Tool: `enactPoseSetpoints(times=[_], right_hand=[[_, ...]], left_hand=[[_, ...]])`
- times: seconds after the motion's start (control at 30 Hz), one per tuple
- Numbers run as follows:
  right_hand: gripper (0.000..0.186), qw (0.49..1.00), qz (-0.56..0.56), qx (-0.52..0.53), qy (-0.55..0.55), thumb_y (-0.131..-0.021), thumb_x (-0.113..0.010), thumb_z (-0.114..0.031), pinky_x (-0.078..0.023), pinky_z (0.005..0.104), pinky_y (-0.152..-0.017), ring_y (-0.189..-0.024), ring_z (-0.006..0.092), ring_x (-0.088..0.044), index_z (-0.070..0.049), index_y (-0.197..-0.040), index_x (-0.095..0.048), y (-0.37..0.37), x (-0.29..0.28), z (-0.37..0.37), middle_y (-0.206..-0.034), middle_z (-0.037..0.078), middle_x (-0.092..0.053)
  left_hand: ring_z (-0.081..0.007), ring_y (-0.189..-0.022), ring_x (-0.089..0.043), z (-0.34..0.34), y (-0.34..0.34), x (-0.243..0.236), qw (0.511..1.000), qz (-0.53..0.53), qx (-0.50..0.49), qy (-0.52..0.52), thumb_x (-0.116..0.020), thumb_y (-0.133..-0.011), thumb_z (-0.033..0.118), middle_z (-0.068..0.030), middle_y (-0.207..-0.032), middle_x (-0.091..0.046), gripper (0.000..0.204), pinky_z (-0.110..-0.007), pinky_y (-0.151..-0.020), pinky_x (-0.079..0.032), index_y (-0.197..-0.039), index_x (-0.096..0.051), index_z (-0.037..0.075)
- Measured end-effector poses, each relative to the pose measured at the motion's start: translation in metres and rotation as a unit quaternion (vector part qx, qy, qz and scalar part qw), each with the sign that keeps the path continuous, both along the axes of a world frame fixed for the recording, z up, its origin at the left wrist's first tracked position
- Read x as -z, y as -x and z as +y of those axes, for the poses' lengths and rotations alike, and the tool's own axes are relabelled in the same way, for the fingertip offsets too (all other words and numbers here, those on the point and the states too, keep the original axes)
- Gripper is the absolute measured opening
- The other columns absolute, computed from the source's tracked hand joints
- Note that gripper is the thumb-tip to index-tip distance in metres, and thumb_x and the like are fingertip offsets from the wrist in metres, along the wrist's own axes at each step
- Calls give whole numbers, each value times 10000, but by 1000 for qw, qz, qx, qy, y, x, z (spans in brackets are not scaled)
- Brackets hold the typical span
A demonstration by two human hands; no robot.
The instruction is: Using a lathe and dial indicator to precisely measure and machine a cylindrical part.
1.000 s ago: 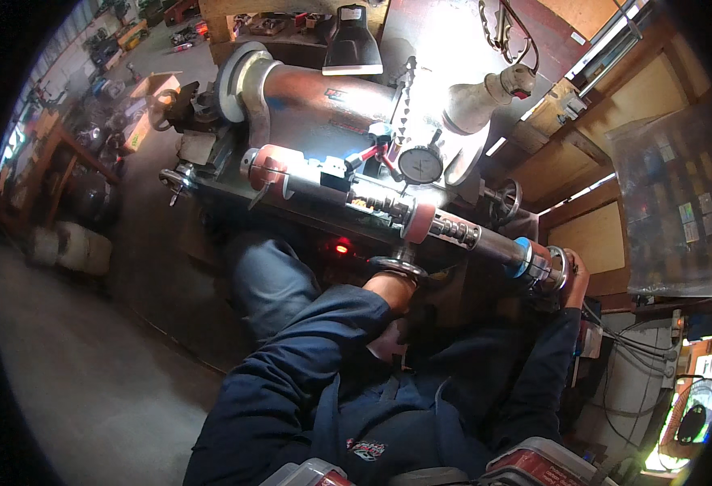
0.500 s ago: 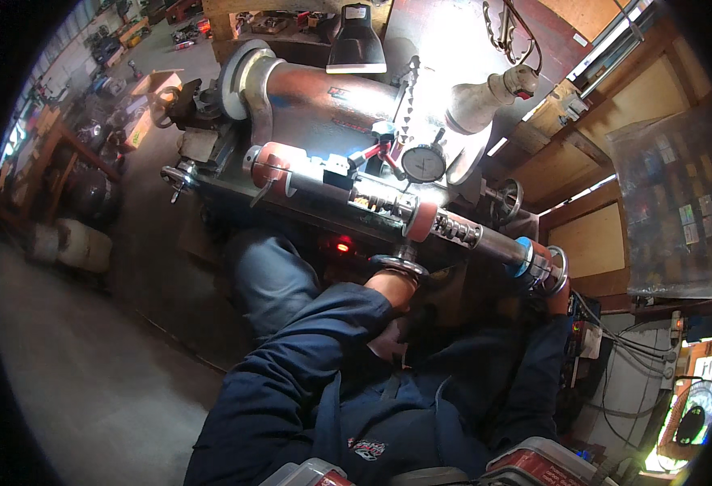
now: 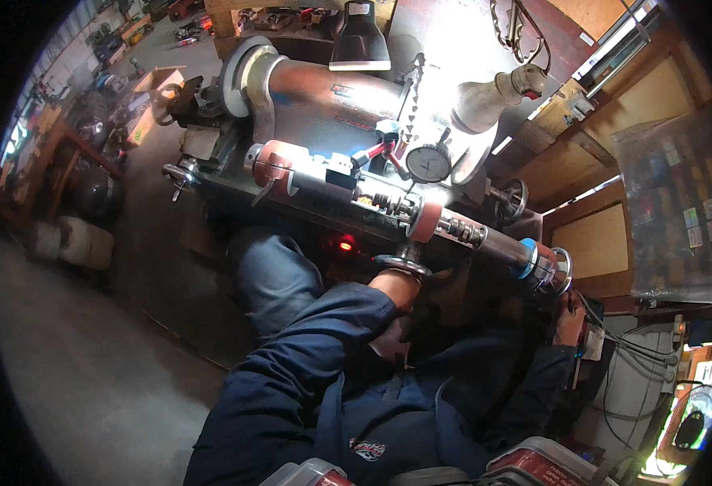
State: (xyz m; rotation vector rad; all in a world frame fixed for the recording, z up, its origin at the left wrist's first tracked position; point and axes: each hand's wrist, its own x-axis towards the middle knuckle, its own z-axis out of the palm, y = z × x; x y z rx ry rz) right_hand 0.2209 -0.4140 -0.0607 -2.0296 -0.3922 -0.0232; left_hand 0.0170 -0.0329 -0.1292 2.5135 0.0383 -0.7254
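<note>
My left hand (image 3: 396, 287) is closed at the near metal handwheel (image 3: 404, 264) on the front of a grinding machine; its fingertips are hidden. My right hand (image 3: 568, 317) is lower right, just below the handwheel (image 3: 564, 270) at the machine's right end, beside a dark box with cables. Its fingers are small and shadowed. Between red-brown end collars, a crankshaft-like part with lobes (image 3: 463, 230) lies along the machine. A round dial gauge (image 3: 429, 164) stands over it on a red-jointed arm (image 3: 382, 149).
A large grinding wheel guard (image 3: 246, 77) and a red-brown cylinder housing (image 3: 331, 89) stand behind. A black lamp (image 3: 361, 36) hangs above. A red light (image 3: 345, 245) glows under the machine. Grey cables (image 3: 627, 344) run at right, near a fan (image 3: 690, 425).
My right hand has come down and slightly away from the right-end handwheel, showing more of itself. My left hand stays at the near handwheel. The view has shifted slightly.
</note>
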Motion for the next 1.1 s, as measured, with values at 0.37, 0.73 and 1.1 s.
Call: enactPoseSetpoints(times=[0.37,0.73,1.1], right_hand=[[337,997,-58,40,9,-1012,-585,-294,-468,301,-874,-939,160,-596,27,-1066,-672,-33,-27,27,-1002,67,-678],[444,995,81,-30,-53,-994,-577,-440,-505,296,-757,-825,140,-613,-11,-1070,-663,-71,-13,56,-925,30,-679],[275,992,8,-127,21,-997,-555,-243,-498,297,-832,-965,159,-624,-24,-1135,-648,-73,31,43,-1098,60,-670]], left_hand=[[-333,-1195,-601,-1,1,4,1000,7,9,-11,-789,-809,302,-170,-1358,-584,591,-433,-983,-526,-1303,-604,36],[-332,-1217,-588,2,4,-14,999,5,29,-22,-807,-767,267,-200,-1363,-571,629,-429,-1001,-511,-1296,-598,-1],[-354,-1188,-600,2,10,-4,998,-6,-53,42,-738,-792,225,-225,-1326,-588,527,-424,-1001,-498,-1258,-626,7]])
